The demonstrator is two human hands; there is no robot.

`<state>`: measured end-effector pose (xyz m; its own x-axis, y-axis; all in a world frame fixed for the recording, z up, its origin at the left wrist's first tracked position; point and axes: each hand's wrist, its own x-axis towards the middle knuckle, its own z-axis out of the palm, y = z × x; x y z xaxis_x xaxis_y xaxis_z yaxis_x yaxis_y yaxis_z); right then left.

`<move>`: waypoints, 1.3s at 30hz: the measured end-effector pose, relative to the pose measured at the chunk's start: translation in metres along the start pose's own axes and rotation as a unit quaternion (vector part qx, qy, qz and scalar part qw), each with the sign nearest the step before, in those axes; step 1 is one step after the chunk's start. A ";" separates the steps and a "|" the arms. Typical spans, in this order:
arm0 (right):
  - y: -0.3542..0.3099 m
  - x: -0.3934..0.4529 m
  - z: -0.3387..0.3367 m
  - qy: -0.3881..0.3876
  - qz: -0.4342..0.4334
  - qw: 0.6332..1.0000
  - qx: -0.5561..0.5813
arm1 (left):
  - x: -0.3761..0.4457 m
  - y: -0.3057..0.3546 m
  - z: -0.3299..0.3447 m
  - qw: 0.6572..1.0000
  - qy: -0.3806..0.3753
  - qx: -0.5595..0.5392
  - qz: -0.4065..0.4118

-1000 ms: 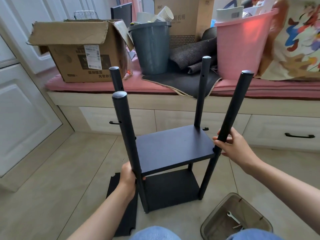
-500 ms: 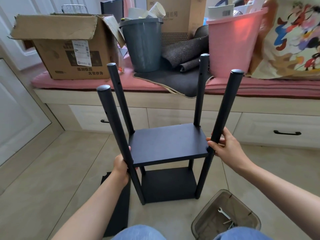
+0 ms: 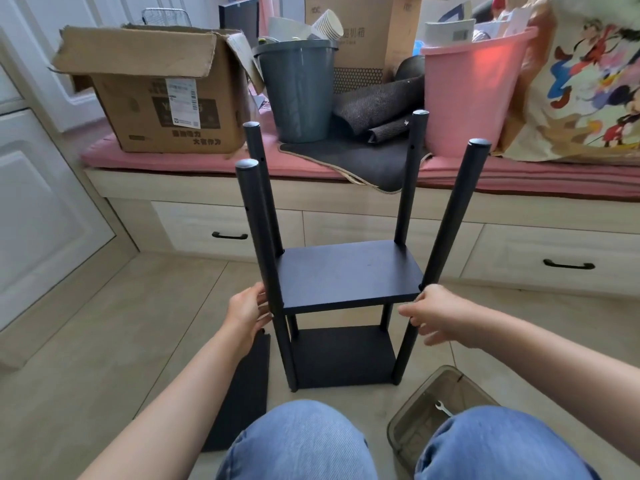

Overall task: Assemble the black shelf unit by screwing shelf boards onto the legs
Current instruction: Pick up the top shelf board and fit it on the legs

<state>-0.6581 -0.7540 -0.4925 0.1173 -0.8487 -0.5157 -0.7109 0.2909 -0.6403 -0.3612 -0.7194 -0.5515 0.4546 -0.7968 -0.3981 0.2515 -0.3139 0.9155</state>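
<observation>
The black shelf unit stands upright on the tiled floor with four round legs. Its upper shelf board (image 3: 346, 271) and lower shelf board (image 3: 343, 355) are both fixed between the legs. My left hand (image 3: 246, 310) is beside the front-left leg (image 3: 258, 230), fingers relaxed and just touching it. My right hand (image 3: 440, 313) hovers at the front-right leg (image 3: 453, 209) near the upper board's corner, fingers loosely spread and gripping nothing. A spare black board (image 3: 242, 393) lies flat on the floor to the left of the unit.
A clear brown plastic box (image 3: 415, 420) holding a small wrench (image 3: 442, 407) sits on the floor by my right knee. Behind the unit a drawer bench (image 3: 346, 209) carries a cardboard box (image 3: 156, 98), a grey bin (image 3: 298, 95) and a pink tub (image 3: 474, 95).
Both hands gripped the front legs and shifted the tilted unit. It now stands straight, and both hands have loosened their hold.
</observation>
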 end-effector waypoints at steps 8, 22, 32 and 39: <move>-0.067 -0.018 0.049 -0.083 -0.082 0.992 -0.050 | -0.025 0.014 -0.055 0.993 -0.046 0.088 0.064; -0.070 0.056 0.247 -0.201 -0.044 0.977 -0.057 | 0.017 -0.090 -0.168 0.973 0.013 0.216 -0.074; -0.020 0.125 0.367 -0.204 0.113 0.969 -0.077 | 0.077 -0.198 -0.193 0.913 0.035 0.368 -0.171; 0.004 0.143 0.395 -0.197 0.197 0.960 -0.016 | 0.097 -0.248 -0.197 0.920 0.028 0.332 -0.207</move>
<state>-0.3700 -0.6996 -0.7938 0.0842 -0.4407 -0.8937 -0.7748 0.5350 -0.3368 -0.2111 -0.6173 -0.8282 0.4860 -0.5154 -0.7058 -0.1562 -0.8458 0.5101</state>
